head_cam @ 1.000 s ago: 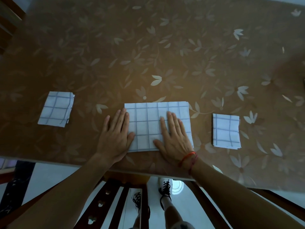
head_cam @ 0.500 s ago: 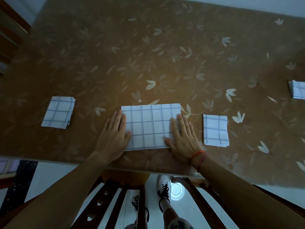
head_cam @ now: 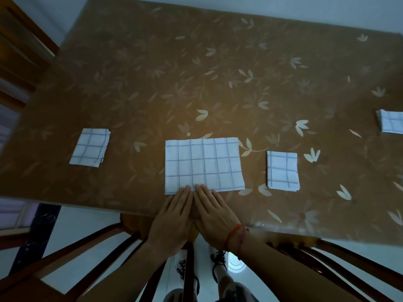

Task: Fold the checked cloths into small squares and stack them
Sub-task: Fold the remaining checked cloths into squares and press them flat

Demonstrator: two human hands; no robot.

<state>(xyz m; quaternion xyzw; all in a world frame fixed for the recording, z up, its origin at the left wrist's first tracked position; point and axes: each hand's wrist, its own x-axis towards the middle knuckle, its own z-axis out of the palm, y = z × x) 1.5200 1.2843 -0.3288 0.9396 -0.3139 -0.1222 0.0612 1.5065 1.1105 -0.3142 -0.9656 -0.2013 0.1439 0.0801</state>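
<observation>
A white cloth with blue checks [head_cam: 204, 164] lies folded into a flat rectangle near the table's front edge. My left hand [head_cam: 172, 219] and my right hand [head_cam: 214, 214] lie flat side by side at its near edge, fingers straight, fingertips touching the cloth's lower border. A small folded checked square [head_cam: 89, 147] lies to the left. Another folded square [head_cam: 282, 170] lies to the right. At the far right edge of the view a further folded checked cloth [head_cam: 391, 124] is partly cut off.
The brown floral table cover [head_cam: 218, 83] spreads out behind the cloths. A wooden chair back [head_cam: 24, 51] stands at the far left. Below the table's front edge, dark wooden chair rails [head_cam: 93, 247] and my shoes show.
Both hands slid from the cloth's two sides back to the middle of its near edge and now lie together. The view shifted, bringing the far-right cloth into sight.
</observation>
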